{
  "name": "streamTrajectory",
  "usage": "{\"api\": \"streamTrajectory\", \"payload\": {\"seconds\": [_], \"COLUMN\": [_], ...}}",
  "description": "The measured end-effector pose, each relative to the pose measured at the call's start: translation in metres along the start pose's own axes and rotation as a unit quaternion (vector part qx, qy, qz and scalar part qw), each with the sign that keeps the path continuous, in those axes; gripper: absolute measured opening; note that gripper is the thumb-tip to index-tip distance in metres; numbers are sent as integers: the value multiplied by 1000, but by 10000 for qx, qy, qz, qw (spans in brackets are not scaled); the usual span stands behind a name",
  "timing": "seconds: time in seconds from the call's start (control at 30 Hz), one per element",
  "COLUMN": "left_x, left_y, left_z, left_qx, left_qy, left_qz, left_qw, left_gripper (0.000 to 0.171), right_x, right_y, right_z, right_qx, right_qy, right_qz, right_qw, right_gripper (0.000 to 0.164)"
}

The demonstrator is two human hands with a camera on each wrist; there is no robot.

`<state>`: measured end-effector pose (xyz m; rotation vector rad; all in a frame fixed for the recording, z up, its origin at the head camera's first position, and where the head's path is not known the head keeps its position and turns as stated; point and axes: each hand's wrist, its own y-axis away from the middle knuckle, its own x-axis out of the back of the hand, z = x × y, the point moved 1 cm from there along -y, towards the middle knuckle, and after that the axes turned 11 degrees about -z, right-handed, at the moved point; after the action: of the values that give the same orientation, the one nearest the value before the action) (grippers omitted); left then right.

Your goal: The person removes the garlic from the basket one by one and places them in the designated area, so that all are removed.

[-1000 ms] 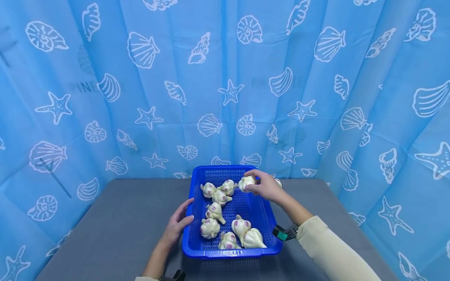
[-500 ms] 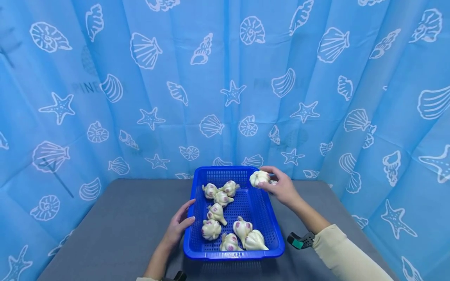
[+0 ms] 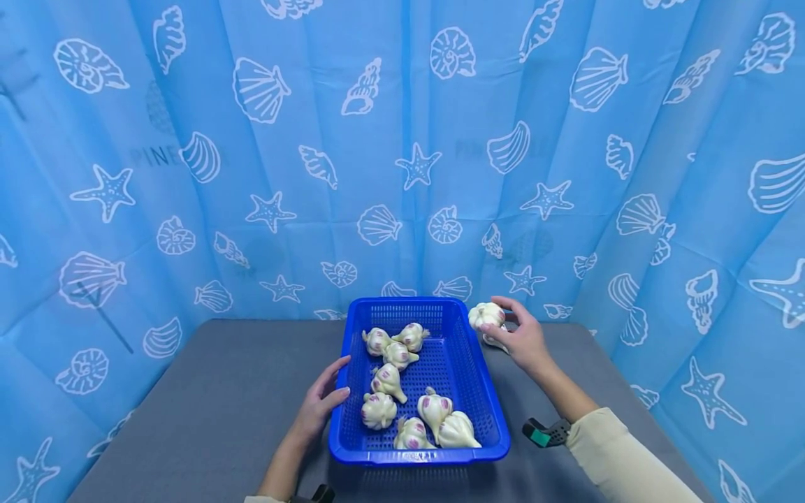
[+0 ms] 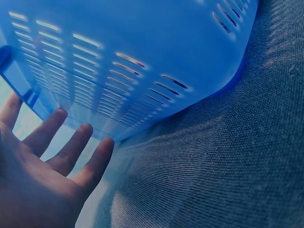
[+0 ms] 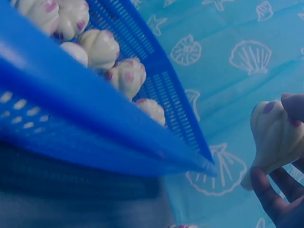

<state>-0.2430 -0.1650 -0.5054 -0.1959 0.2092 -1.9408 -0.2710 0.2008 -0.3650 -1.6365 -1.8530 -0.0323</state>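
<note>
A blue plastic basket (image 3: 418,457) with slotted walls sits on the grey table, with several white, purple-marked garlic bulbs (image 3: 379,411) inside it. Just outside its far right corner, my right hand (image 3: 525,342) pinches a garlic bulb (image 3: 486,316) between thumb and fingers. The right wrist view shows this same bulb (image 5: 273,135) with its stem pointing down. Below that hand, another garlic bulb (image 3: 497,338) shows partly, right of the basket. My left hand (image 3: 317,405) rests against the basket's left side, its fairly straight fingers (image 4: 78,142) spread at the slotted wall.
The grey table (image 3: 251,391) spreads out on both sides of the basket. Behind it and at the sides hangs a blue curtain (image 3: 402,181) printed with white shells and starfish. A black band (image 3: 546,433) is on the right wrist.
My right hand has carried the garlic bulb rightward from over the basket to outside its far right corner. The left hand keeps its place on the basket's left side.
</note>
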Motion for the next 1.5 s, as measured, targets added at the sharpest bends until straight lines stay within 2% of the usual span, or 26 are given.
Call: {"api": "streamTrajectory", "payload": {"seconds": [0.27,0.53,0.73,0.97,1.2,1.5], "left_x": [0,2,0,0,0,1], "left_y": [0,-1,-2,-2,-1,-1], "left_z": [1,0,2,3,4,2], "left_qx": [21,-34,78,114,54,31], "left_qy": [-29,-63,-70,-63,-16,-17], "left_qz": [-20,-2,36,107,32,-45], "left_qw": [10000,10000,9999,9999,10000,10000], "left_gripper": [54,53,54,54,53,53], "right_x": [3,2,2,4,11,26], "right_y": [-3,0,2,1,-2,-13], "right_z": [50,69,88,112,132,152], "right_qx": [-259,-568,-652,-1047,-1551,-1919], "right_qy": [296,653,873,904,1142,1168], "right_qz": [245,609,896,1013,1001,1110], "right_qw": [9989,9944,9900,9852,9762,9681], "right_gripper": [54,55,55,55,55,55]}}
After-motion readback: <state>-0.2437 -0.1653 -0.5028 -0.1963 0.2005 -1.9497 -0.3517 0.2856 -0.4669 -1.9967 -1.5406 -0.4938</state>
